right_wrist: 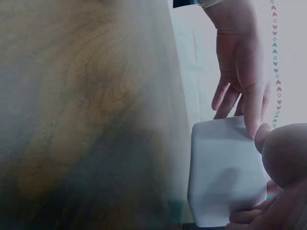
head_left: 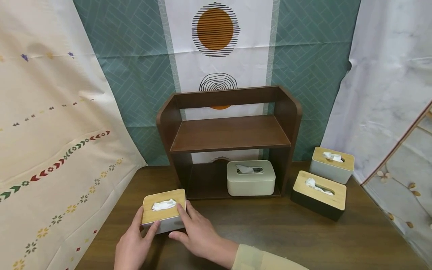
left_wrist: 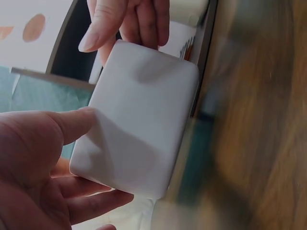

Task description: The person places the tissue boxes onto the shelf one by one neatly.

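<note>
A light grey tissue box (head_left: 168, 224) with a wooden lid and a white tissue in its slot is at the left front of the brown shelf. My left hand (head_left: 133, 243) holds its left front corner, thumb on the front face and fingers round the left side. At the right end, fingers of my right hand (head_left: 202, 234) lie against the side and lid edge, with the thumb apart from the front face. Both wrist views show the plain front of the box (left_wrist: 139, 120) between the hands. Whether its base touches the table cannot be told.
The two-tier shelf (head_left: 231, 133) stands at the back of the wooden table (head_left: 256, 232). A pale green tissue box (head_left: 251, 185) sits on its lower tier, right side. Right of the shelf are a black tissue box (head_left: 315, 204) and a grey one (head_left: 329, 172), both wood-lidded. Cloths hang around the table.
</note>
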A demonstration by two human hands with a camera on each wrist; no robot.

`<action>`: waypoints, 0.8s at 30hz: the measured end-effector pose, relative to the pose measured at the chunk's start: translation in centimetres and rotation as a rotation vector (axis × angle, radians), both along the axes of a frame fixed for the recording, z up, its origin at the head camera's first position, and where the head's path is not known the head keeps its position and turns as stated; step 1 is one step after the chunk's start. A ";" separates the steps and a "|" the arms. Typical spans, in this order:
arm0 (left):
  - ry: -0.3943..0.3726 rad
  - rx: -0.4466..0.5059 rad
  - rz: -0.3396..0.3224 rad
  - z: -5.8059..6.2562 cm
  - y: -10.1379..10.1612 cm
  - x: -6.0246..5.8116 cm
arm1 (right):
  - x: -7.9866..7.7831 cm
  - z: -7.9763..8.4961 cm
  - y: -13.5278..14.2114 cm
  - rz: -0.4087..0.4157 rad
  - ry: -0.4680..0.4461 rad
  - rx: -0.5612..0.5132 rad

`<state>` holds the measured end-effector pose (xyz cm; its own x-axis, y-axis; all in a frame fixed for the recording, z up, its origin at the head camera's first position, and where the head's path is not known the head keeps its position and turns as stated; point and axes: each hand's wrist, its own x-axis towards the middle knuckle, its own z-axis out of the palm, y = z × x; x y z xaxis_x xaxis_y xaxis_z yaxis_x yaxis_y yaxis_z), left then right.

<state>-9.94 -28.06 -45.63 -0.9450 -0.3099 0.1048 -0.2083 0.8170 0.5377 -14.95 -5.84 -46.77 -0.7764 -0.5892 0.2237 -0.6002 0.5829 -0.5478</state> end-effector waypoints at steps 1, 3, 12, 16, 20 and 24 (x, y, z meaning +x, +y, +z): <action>0.006 0.000 -0.003 0.0 0.3 0.0 | 0.0 0.0 0.3 -0.005 -0.008 0.000; 0.016 -0.002 -0.009 0.1 0.9 -0.1 | 0.0 0.1 0.8 -0.016 -0.013 0.000; 0.064 0.006 -0.029 0.4 3.4 -0.6 | 0.3 0.6 3.3 -0.052 -0.035 -0.029; 0.082 0.011 -0.038 0.5 4.3 -0.9 | 0.2 0.7 4.2 -0.063 -0.024 -0.030; 0.095 0.014 -0.049 0.5 5.3 -1.3 | 0.0 0.6 5.1 -0.075 -0.010 -0.033; 0.108 0.017 -0.063 0.5 6.4 -1.9 | -0.2 0.5 5.9 -0.096 -0.003 -0.041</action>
